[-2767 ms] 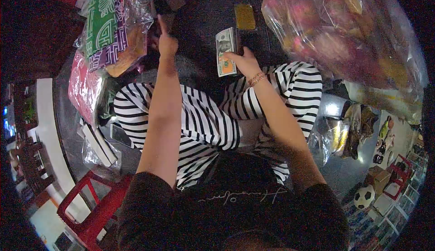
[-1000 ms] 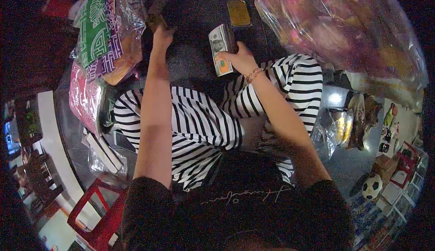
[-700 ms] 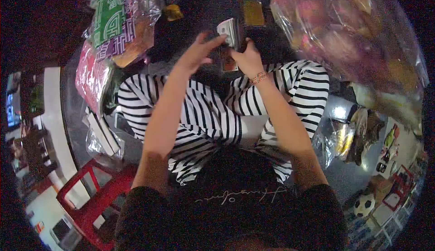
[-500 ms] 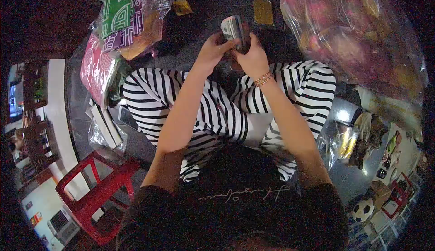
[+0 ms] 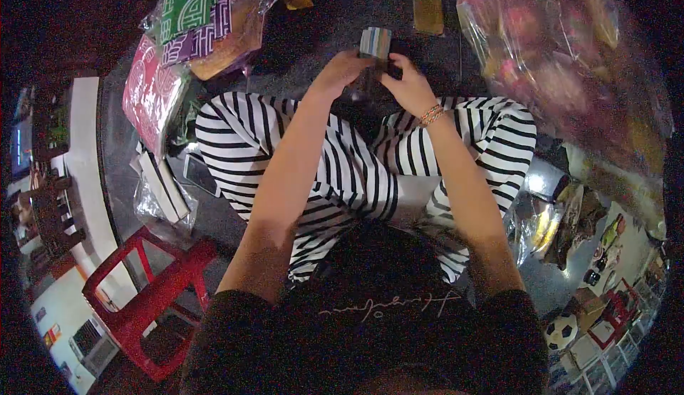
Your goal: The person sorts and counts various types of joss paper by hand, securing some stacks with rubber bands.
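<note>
A thick bundle of paper notes (image 5: pixel 375 41) stands on edge between my hands, above the dark floor in front of my crossed legs. Its striped edge of pale, blue and orange layers faces up. My left hand (image 5: pixel 342 74) is closed on the left side, with most fingertips hidden behind it. At the right side, my right hand (image 5: pixel 410 87) has its thumb and fingertips against the bundle, fingers bent and slightly apart. The lower part of the bundle is dark and blurred.
Plastic-wrapped packs in green, purple and pink (image 5: pixel 189 21) lie at left. A large clear bag (image 5: pixel 541 53) of pinkish contents is at right. A flat gold packet (image 5: pixel 428 14) lies ahead. A phone-like slab (image 5: pixel 200 172) rests by my left knee, near a red chair (image 5: pixel 153 295).
The bundle has turned from showing a printed note face to showing its layered edge. My right hand has loosened and shifted a little right. The view has shifted slightly.
</note>
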{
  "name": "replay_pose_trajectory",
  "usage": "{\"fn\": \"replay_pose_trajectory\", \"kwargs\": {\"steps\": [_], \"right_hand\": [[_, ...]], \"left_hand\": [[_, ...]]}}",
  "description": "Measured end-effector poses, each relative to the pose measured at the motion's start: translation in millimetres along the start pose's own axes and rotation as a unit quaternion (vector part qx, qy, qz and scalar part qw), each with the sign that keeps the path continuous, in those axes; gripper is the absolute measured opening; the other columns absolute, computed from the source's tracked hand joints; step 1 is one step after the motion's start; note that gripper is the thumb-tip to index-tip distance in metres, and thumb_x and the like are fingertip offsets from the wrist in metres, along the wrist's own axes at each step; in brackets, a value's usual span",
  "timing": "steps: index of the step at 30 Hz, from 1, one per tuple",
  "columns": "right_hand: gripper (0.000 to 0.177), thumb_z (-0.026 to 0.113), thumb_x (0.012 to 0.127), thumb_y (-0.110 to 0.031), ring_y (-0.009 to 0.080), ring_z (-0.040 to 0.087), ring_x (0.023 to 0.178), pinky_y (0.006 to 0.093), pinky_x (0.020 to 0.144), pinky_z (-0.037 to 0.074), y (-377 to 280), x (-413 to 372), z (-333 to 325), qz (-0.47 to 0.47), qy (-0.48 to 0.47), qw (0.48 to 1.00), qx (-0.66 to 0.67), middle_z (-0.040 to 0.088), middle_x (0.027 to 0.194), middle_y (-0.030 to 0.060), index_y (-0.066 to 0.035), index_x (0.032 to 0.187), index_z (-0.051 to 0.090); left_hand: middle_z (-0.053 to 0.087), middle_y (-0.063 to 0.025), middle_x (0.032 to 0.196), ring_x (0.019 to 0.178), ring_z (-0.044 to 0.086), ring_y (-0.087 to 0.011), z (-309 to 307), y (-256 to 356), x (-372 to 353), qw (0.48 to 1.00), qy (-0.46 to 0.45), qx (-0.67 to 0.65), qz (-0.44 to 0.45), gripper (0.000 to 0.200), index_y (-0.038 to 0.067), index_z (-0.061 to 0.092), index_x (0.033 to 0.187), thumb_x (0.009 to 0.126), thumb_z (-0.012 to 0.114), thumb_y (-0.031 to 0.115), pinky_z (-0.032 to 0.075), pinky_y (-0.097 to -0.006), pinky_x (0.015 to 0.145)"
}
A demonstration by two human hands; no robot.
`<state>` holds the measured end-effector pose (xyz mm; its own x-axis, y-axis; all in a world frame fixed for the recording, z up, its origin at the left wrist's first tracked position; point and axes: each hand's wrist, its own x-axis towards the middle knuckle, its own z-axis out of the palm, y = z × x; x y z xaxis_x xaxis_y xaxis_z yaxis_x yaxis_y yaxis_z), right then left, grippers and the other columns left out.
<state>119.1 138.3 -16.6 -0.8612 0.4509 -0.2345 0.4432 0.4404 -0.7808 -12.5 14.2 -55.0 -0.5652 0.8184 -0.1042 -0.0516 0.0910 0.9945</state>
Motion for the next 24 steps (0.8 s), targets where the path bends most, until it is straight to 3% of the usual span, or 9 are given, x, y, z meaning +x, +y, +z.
{"fn": "replay_pose_trajectory", "kwargs": {"steps": [1,4,8,10,11,13,17,22,24], "right_hand": [[0.069,0.056,0.074,-0.041,0.036,0.048,0.107,0.0378,0.09,0.038,9,5,8,-0.011,-0.009,0.999,-0.039,0.047,0.116,0.0268,0.001,0.124,0.034],[0.069,0.055,0.073,-0.04,0.0369,0.048,0.106,0.0388,0.091,0.038,14,7,14,-0.003,-0.017,0.997,-0.075,0.047,0.114,0.0285,0.001,0.124,0.034],[0.067,0.052,0.076,-0.04,0.0369,0.046,0.108,0.0382,0.092,0.037,8,7,7,0.039,-0.037,0.996,-0.073,0.047,0.114,0.0288,0.003,0.123,0.034],[0.067,0.051,0.076,-0.04,0.0373,0.046,0.108,0.0385,0.092,0.037,12,9,9,0.036,-0.026,0.997,-0.066,0.047,0.114,0.0289,0.004,0.123,0.033],[0.068,0.051,0.076,-0.041,0.0378,0.046,0.107,0.0388,0.092,0.037,13,11,9,0.033,-0.012,0.998,-0.058,0.047,0.114,0.029,0.004,0.124,0.032],[0.069,0.051,0.076,-0.041,0.0379,0.047,0.106,0.039,0.092,0.037,15,12,10,0.045,-0.018,0.997,-0.06,0.048,0.113,0.0291,0.004,0.124,0.031],[0.074,0.054,0.075,-0.05,0.0372,0.048,0.106,0.0387,0.089,0.038,21,13,13,0.042,-0.01,0.997,-0.06,0.049,0.111,0.0289,0.0,0.124,0.032],[0.073,0.054,0.074,-0.046,0.0378,0.049,0.105,0.0391,0.09,0.038,13,12,7,0.074,-0.041,0.993,-0.083,0.049,0.111,0.0292,0.002,0.124,0.031],[0.071,0.053,0.074,-0.041,0.0379,0.048,0.106,0.0385,0.092,0.037,11,11,7,0.094,-0.059,0.99,-0.091,0.048,0.113,0.0291,0.003,0.124,0.031]], "left_hand": [[0.058,-0.0059,0.077,0.066,0.054,-0.0105,2,5,-1,0.996,-0.002,0.068,-0.057,0.024,-0.002,0.057,0.096,0.079,0.055,0.015,0.041,-0.0237,0.056],[0.056,-0.0033,0.071,0.06,0.05,-0.009,-4,6,0,0.993,-0.034,0.104,-0.033,0.023,-0.002,0.058,0.094,0.078,0.056,0.014,0.038,-0.0246,0.052],[0.055,-0.0027,0.07,0.057,0.047,-0.0079,-3,1,1,0.999,-0.018,0.039,-0.022,0.024,-0.002,0.058,0.094,0.078,0.057,0.015,0.034,-0.025,0.049],[0.058,-0.0109,0.096,0.08,0.058,-0.0226,-6,15,2,0.942,-0.076,0.312,-0.101,0.036,0.011,0.059,0.104,0.068,0.057,0.006,0.047,-0.0317,0.069],[0.058,-0.0109,0.096,0.08,0.058,-0.0226,-4,22,1,0.942,-0.077,0.311,-0.101,0.036,0.011,0.059,0.104,0.068,0.057,0.006,0.047,-0.0317,0.069],[0.058,-0.0051,0.091,0.071,0.053,-0.0142,3,29,-2,0.968,0.01,0.075,-0.241,0.031,0.011,0.059,0.105,0.074,0.058,0.013,0.041,-0.0284,0.057],[0.057,-0.0006,0.084,0.067,0.046,-0.0078,8,27,-5,0.974,0.059,0.063,-0.21,0.03,0.011,0.059,0.106,0.078,0.057,0.022,0.035,-0.0255,0.05],[0.059,-0.0016,0.096,0.075,0.053,-0.0097,-7,25,-5,0.98,-0.058,0.155,-0.113,0.034,0.011,0.058,0.107,0.076,0.059,0.023,0.042,-0.0242,0.056],[0.06,-0.0023,0.088,0.071,0.054,-0.0111,-2,22,-2,0.978,-0.004,0.12,-0.168,0.03,0.008,0.06,0.103,0.077,0.06,0.022,0.043,-0.0264,0.055]]}}
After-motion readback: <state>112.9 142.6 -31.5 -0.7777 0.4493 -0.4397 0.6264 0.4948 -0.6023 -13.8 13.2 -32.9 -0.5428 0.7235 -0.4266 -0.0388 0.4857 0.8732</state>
